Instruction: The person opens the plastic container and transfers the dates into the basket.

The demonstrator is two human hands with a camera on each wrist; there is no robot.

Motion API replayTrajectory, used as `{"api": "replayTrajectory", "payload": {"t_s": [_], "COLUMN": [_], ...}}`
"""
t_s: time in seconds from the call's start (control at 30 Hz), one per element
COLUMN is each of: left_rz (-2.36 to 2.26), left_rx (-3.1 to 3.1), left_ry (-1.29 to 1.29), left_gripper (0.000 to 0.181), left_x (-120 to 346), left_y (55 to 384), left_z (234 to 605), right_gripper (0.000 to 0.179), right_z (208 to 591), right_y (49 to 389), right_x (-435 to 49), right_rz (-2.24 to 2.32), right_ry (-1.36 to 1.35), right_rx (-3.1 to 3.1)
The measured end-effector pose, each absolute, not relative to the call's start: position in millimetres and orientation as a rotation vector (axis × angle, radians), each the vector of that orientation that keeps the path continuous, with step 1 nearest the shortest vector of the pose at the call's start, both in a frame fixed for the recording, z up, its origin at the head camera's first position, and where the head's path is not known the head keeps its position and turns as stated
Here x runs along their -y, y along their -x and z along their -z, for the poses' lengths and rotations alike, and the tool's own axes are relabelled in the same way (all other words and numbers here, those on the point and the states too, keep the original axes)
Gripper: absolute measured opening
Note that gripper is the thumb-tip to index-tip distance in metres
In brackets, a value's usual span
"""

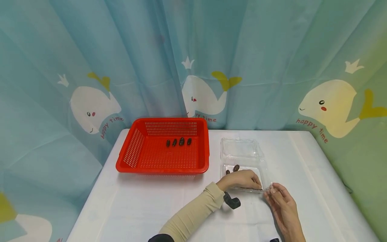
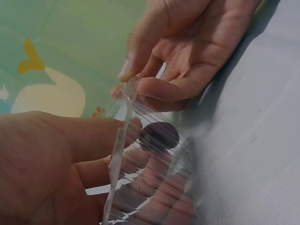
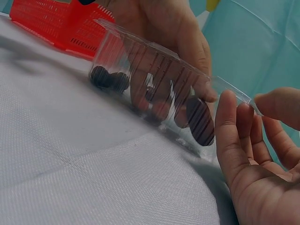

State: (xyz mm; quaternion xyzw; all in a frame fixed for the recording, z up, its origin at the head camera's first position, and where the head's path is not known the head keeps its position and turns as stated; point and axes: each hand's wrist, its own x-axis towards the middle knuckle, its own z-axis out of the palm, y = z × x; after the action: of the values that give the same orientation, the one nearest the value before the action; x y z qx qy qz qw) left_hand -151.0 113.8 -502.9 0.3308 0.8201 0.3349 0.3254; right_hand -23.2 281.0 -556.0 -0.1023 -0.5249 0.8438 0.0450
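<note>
A clear plastic clamshell box [image 1: 262,164] lies with its lid [image 1: 240,148] folded back. My left hand [image 1: 243,179] reaches over the near wall into it. In the left wrist view, its thumb and fingers pinch a dark brown oval date [image 2: 160,136], seen through the ribbed side at the right end. Two more dates [image 1: 236,167] rest at the left side of the box, and they also show through the wall in the right wrist view. My right hand [image 1: 284,205] pinches the near right corner of the rim between thumb and fingers.
To the left stands a red plastic basket [image 1: 163,170] with several dates [image 1: 181,141] lying in a row inside. Both containers are on a table with a white cloth [image 1: 145,208]. A whale-print curtain [image 1: 260,84] hangs behind and at the sides.
</note>
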Motion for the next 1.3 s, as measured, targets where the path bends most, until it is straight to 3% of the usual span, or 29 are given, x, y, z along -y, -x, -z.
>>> {"api": "replayTrajectory", "payload": {"t_s": [0.77, 1.3], "left_rz": [-1.099, -1.471], "left_rx": [-2.011, -1.75], "left_ry": [-0.705, -0.634], "left_gripper": [0.012, 0.021], "left_x": [-104.6, -48.9], "left_y": [147.9, 164.2], "left_z": [483.4, 448.2], "right_gripper": [0.024, 0.023], "right_z": [557.3, 556.6], "right_y": [20.1, 23.4], "right_x": [-280.0, -278.5], "right_rz": [-2.602, -2.565], "right_ry": [0.346, 0.36], "right_rx": [1.58, 1.621]}}
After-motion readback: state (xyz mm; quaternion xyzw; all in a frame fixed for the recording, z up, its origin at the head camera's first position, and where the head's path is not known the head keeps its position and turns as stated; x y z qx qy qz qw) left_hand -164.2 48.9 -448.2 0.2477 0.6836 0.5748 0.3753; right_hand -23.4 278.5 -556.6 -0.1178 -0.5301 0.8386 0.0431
